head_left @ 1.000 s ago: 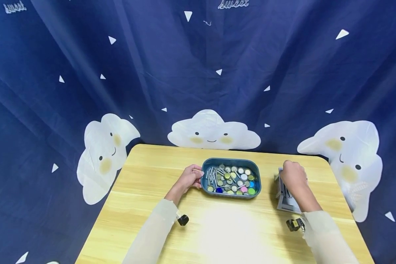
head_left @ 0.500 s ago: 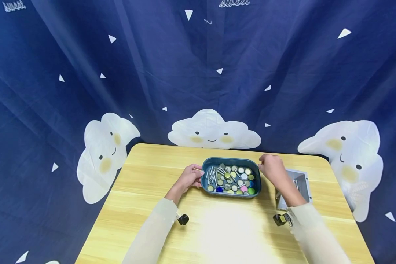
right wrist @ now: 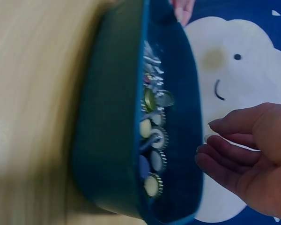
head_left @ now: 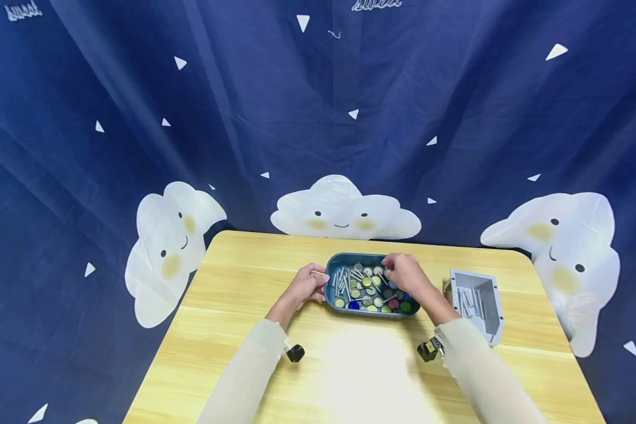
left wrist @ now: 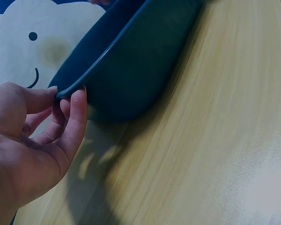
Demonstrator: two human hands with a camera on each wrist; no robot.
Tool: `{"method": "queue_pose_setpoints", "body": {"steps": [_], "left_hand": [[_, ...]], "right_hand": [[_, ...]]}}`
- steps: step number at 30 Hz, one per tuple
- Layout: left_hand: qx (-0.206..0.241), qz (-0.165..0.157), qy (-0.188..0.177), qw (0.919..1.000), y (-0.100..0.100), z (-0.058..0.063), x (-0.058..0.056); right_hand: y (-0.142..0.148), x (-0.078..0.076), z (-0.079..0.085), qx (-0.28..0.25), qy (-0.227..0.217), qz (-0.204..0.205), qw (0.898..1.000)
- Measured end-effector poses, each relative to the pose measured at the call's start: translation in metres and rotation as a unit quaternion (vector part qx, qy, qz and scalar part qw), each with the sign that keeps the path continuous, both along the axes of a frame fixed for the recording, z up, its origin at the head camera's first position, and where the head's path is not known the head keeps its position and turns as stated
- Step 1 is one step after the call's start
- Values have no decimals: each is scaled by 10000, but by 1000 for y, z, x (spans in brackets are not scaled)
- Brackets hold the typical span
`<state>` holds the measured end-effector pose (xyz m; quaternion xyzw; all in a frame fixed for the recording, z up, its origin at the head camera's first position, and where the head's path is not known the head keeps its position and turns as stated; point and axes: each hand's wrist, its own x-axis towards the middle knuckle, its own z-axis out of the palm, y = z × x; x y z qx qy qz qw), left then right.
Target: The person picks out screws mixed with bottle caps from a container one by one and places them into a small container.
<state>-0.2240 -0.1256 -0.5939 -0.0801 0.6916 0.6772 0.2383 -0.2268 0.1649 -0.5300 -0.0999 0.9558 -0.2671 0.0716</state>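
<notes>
A dark blue-green plastic tub (head_left: 368, 313) stands on the table, holding mixed bottle caps (head_left: 367, 282) and loose metal screws (head_left: 341, 284). My left hand (head_left: 304, 285) pinches the tub's left rim between thumb and fingers, clear in the left wrist view. Over the tub's right end reaches my right hand (head_left: 407, 275). In the right wrist view its fingers (right wrist: 220, 171) are loosely bent, with a gap to the thumb and nothing seen between them. Several caps below that hand are in its shadow.
To the right of the tub is a grey open box (head_left: 492, 303) with several screws (head_left: 465, 301) inside. The wooden table (head_left: 233, 277) meets a dark blue curtain (head_left: 318, 106) with white clouds behind it.
My right hand has moved left from over the grey box to above the tub's right end, uncovering the screws in the box. My left hand stays on the rim.
</notes>
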Motion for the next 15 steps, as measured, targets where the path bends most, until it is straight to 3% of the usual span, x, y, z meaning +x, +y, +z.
{"method": "queue_pose_setpoints", "body": {"steps": [7,15], "left_hand": [[-1,-13,-22,10000,-1,1,-1],[45,-13,17,10000,-1,-1,0]], "right_hand": [[-12,-4,-22,220,-380,95,9990],[-22,-9,-42,471,-368,329,9977]]}}
